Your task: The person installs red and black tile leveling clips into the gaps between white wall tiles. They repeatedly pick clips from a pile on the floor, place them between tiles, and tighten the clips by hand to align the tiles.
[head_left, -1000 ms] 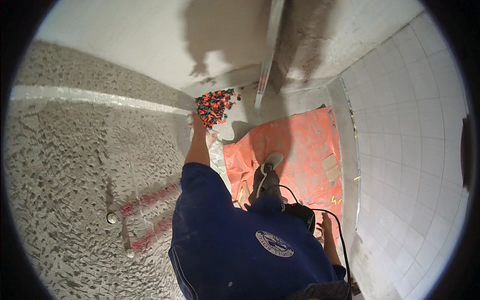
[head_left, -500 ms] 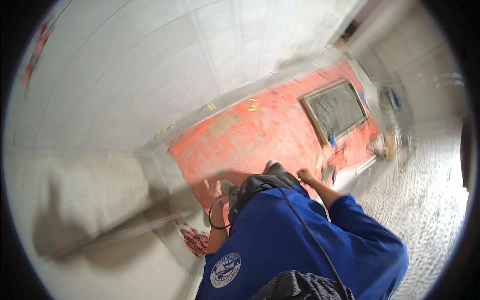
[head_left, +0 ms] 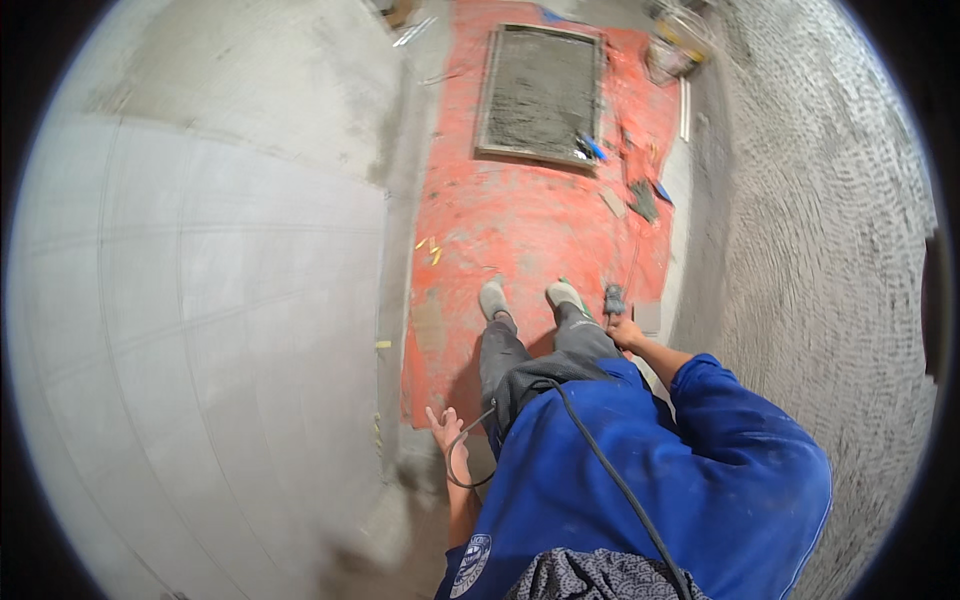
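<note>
cable (head_left: 600,460): black, runs over the blue top and loops by the left hip — slung across the body, probably to keep slack off the floor.
left hand (head_left: 445,425): fingers spread, holds nothing; loop of cable just beside it, contact unclear.
right hand (head_left: 626,330): grip closed on the tool, arm hanging low at the right side.
tool (head_left: 613,298): small dark power tool, just right of the right shoe — carried low, likely idle.
floor (head_left: 520,220): red coating underfoot, pale tiles to the left.
frame (head_left: 540,92): grey mortar bed, far end of the red floor.
bucket (head_left: 672,55): far right, near the rough wall.
</note>
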